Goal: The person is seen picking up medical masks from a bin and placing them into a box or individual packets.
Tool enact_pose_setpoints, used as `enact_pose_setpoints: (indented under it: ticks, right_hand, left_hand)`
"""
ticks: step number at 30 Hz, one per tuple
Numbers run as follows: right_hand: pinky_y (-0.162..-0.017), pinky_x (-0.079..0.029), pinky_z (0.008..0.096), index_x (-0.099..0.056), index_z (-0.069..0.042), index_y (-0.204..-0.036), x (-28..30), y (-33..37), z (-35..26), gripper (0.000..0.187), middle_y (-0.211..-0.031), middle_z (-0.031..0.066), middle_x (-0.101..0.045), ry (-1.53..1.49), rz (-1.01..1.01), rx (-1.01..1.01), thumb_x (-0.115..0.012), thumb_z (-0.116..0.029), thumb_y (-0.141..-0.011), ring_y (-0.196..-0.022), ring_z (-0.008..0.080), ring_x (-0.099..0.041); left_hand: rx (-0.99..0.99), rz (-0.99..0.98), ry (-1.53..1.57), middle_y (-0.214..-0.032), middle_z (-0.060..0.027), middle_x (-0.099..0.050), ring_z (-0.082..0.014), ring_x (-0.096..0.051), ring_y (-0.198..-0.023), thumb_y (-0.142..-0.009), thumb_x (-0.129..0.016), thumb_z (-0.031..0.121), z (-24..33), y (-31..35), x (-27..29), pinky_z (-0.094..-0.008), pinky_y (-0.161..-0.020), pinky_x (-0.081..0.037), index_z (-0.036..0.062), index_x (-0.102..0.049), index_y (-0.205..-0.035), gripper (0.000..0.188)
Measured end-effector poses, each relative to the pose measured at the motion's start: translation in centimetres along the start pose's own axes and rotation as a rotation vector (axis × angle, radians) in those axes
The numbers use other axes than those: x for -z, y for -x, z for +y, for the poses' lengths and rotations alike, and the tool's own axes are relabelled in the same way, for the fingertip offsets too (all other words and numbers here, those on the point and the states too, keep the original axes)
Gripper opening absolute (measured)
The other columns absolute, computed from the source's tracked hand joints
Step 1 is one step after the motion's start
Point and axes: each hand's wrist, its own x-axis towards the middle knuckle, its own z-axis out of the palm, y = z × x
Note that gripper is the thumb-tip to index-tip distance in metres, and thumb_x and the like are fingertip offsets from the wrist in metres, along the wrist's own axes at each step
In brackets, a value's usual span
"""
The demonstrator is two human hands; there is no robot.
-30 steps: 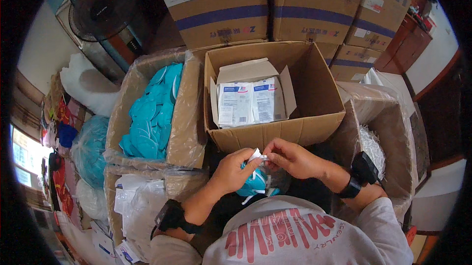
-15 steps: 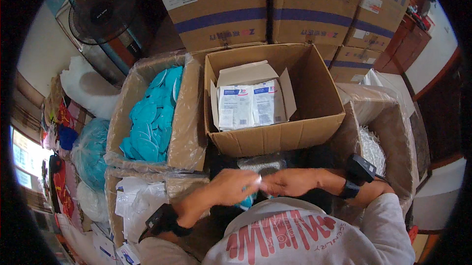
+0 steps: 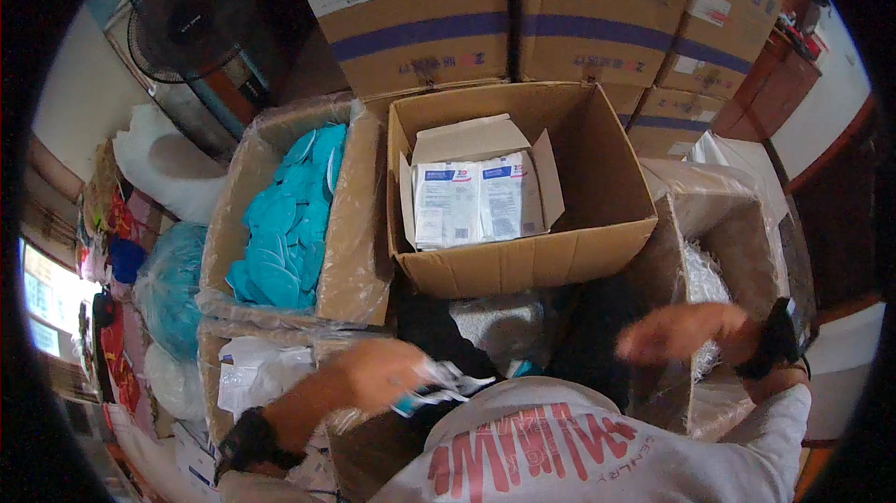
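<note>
My left hand (image 3: pixel 378 374), smeared by motion, is closed on a crumpled white-and-teal piece (image 3: pixel 439 385) above my lap. Its exact kind is blurred. Beneath that arm stands a plastic-lined carton (image 3: pixel 210 354) of white packets (image 3: pixel 266 372). My right hand (image 3: pixel 677 333) is raised at the inner edge of the right-hand carton (image 3: pixel 714 188), near a bundle of white cords (image 3: pixel 702 279). Blur hides its fingers, so whether it holds anything does not show. A bit of teal material (image 3: pixel 523 369) shows between my dark-trousered legs.
Ahead sits an open carton (image 3: pixel 523 270) holding a small box of white printed packets (image 3: pixel 481 200). To its left, another lined carton is filled with teal rounded flat pieces (image 3: pixel 285 223). Stacked cartons (image 3: pixel 420 36) rise behind. A black fan (image 3: pixel 196 18) stands far left, above stuffed plastic bags (image 3: pixel 173 279).
My hands were together over my lap, meeting at a small white bit. They have parted: the left moved leftward with the white-and-teal piece, the right swung toward the right-hand carton.
</note>
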Motion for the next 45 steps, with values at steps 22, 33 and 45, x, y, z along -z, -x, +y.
enact_pose_setpoints:
  ticks: [22,33,45]
  right_hand:
    - [-0.053,-0.038,0.0221,-0.053,0.002,-0.108,-2.6,-15.9,2.9,0.052,-0.086,0.0084,-0.056,-1.223,0.043,0.216,-0.050,-0.045,-0.086,-0.069,0.0120,-0.047]
    - [-0.044,-0.029,0.0174,-0.055,-0.001,-0.102,-1.8,-12.8,2.2,0.038,-0.074,-0.0003,-0.050,-1.020,0.070,0.205,-0.040,-0.035,-0.094,-0.060,0.0055,-0.039]
    - [-0.056,-0.041,0.0328,-0.058,-0.003,-0.088,-2.1,-11.9,0.5,0.025,-0.069,0.0092,-0.056,0.211,0.404,0.204,-0.048,-0.025,-0.091,-0.061,0.0231,-0.053]
  left_hand:
    - [-0.009,1.025,1.217,-0.071,0.0018,-0.051,-0.0056,-0.048,-0.066,-0.089,-0.053,0.028,0.1,-6.8,8.2,-0.0185,-0.062,-0.040,0.0053,-0.058,-0.088,0.023]
    - [0.096,1.142,1.130,-0.073,0.0024,-0.050,-0.0047,-0.046,-0.066,-0.089,-0.054,0.028,-1.7,-5.1,8.4,-0.0164,-0.060,-0.037,0.0045,-0.058,-0.090,0.024]
    - [0.324,0.898,-0.002,-0.088,-0.0094,-0.064,-0.0225,-0.060,-0.081,-0.080,-0.062,0.023,-2.2,-3.4,4.8,-0.0324,-0.073,-0.046,0.0054,-0.063,-0.098,0.026]
